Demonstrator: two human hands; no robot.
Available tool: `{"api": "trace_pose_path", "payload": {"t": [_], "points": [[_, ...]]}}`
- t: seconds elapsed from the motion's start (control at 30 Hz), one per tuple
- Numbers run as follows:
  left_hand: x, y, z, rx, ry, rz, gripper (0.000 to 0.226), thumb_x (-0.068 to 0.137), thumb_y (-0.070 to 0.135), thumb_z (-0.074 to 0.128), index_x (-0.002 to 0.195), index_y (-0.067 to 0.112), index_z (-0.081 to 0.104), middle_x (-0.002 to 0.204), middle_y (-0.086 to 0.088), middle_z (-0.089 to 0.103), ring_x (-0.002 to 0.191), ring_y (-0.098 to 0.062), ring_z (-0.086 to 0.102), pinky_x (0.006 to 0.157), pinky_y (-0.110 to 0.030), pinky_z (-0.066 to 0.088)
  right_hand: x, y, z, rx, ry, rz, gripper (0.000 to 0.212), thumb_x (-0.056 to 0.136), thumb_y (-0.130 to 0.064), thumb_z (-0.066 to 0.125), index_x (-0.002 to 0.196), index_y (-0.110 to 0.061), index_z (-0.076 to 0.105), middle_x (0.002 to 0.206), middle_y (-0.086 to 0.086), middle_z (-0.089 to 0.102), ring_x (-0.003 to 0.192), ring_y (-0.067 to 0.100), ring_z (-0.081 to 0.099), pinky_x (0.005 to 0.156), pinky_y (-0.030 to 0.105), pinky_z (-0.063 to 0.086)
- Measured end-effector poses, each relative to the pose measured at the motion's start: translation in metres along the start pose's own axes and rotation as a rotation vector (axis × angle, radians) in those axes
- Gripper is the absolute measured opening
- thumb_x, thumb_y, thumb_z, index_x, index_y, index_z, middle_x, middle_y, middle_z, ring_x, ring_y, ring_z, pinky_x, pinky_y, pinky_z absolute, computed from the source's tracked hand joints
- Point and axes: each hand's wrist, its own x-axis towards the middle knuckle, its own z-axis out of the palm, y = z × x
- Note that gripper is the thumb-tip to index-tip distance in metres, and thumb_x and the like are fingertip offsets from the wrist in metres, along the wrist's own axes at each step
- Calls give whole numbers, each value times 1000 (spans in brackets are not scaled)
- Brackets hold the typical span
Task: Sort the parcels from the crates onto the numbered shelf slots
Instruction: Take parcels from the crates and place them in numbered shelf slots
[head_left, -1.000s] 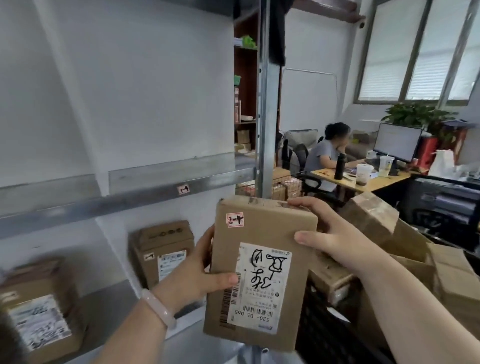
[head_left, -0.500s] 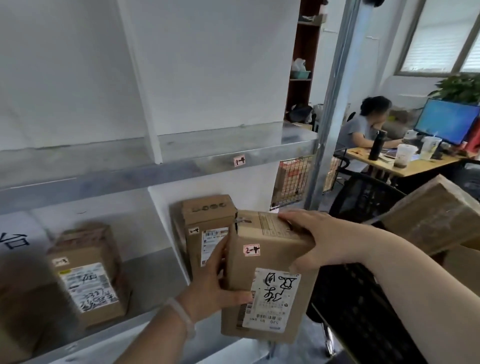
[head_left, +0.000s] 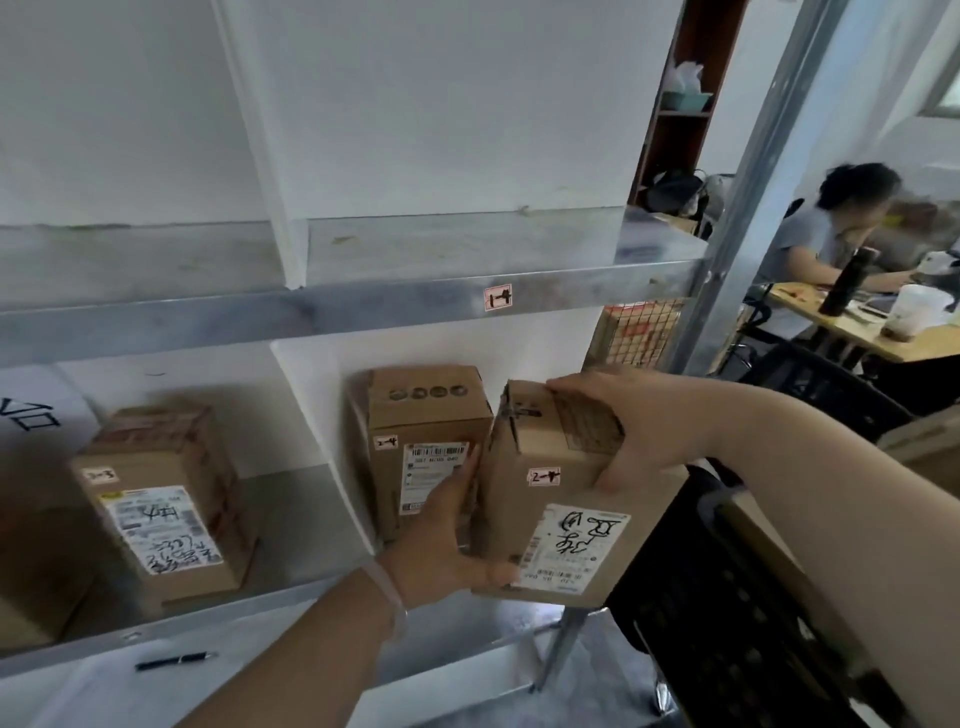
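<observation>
Both my hands hold an upright brown cardboard parcel (head_left: 524, 519) with a "2-4" tag and a white handwritten label. My left hand (head_left: 447, 540) grips its lower left side. My right hand (head_left: 623, 426) clamps its top right corner. The parcel stands at the front of the right slot of the lower shelf (head_left: 291, 597), beside a second brown parcel (head_left: 415, 431), also tagged "2-4", that stands upright inside that slot. A white divider (head_left: 311, 441) separates this slot from the left one, where a third labelled parcel (head_left: 161, 499) stands.
The upper shelf rail (head_left: 363, 306) carries a "1-4" tag (head_left: 497, 298). A black crate (head_left: 727, 623) sits at lower right. A metal upright (head_left: 753, 182) stands right of the slot. A person (head_left: 831, 234) sits at a desk behind. A pen (head_left: 174, 660) lies below the shelf.
The parcel has moved down and leftward toward the lower right slot, now next to the parcel standing there. My view has swung left and closer to the shelf.
</observation>
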Motion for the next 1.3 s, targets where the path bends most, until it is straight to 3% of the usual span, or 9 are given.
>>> {"api": "trace_pose_path", "payload": {"t": [0.17, 0.27, 0.4, 0.53, 0.63, 0.83, 0.93, 1.1, 1.3], "points": [[-1, -16, -1, 166, -12, -41, 96, 77, 16, 85, 153, 24, 26, 158, 5, 31, 146, -13, 32, 118, -40, 33, 24, 14, -11, -59, 0, -28, 118, 49, -58, 74, 152, -39, 19, 139, -6, 42, 125, 15, 42, 102, 34, 42], [0, -23, 1, 215, -31, -105, 83, 81, 26, 82, 148, 32, 32, 153, 20, 29, 146, -7, 29, 119, -28, 27, 42, 24, -11, -82, 8, -11, 115, 47, -56, 76, 148, -43, 22, 127, -7, 45, 115, 15, 48, 95, 37, 50], [5, -27, 4, 316, -5, -128, 83, 81, 35, 80, 151, 25, 36, 157, 8, 32, 145, -7, 29, 121, -34, 26, 69, 38, 3, -172, 34, -3, 117, 45, -58, 73, 147, -43, 19, 129, -4, 43, 122, 22, 43, 98, 46, 47], [7, -29, 5, 358, 54, -90, 75, 82, 31, 81, 146, 26, 43, 152, 8, 40, 141, -4, 35, 118, -23, 27, 97, 53, 18, -136, -4, -23, 119, 50, -55, 77, 150, -41, 16, 134, -2, 39, 130, 25, 35, 106, 50, 39], [6, -29, 7, 396, 134, -31, 69, 82, 32, 81, 135, 46, 40, 141, 23, 42, 129, 19, 33, 107, -3, 23, 112, 61, 33, -62, -5, -34, 116, 56, -50, 79, 152, -40, 14, 141, -2, 35, 135, 26, 30, 108, 48, 35], [2, -26, 14, 506, 231, -2, 70, 82, 47, 76, 131, 58, 27, 138, 38, 26, 127, 25, 22, 104, 4, 12, 131, 68, 38, -15, 12, -68, 117, 52, -53, 73, 152, -39, 15, 146, -1, 34, 140, 28, 26, 111, 48, 29], [-2, -23, 16, 605, 251, -24, 71, 83, 57, 69, 134, 59, 20, 138, 43, 11, 125, 27, 9, 100, 7, 1, 131, 72, 45, -80, 34, -63, 120, 57, -57, 74, 154, -40, 6, 163, 5, 13, 149, 31, 10, 117, 48, 17], [-3, -16, 14, 734, 286, 9, 74, 85, 63, 63, 149, 40, 34, 154, 17, 32, 143, -5, 29, 116, -19, 21, 118, 65, 61, -161, 192, -73, 117, 66, -56, 77, 155, -33, 7, 165, 8, 9, 150, 34, 10, 119, 51, 12], [-7, 11, 11, 868, 301, 109, 72, 86, 59, 61, 149, 29, 42, 153, 2, 42, 140, -19, 40, 115, -39, 35, 56, 39, 73, 8, 428, 37, 103, 76, -60, 70, 156, -30, 13, 164, -7, 12, 151, 18, 7, 117, 39, 1]]}}
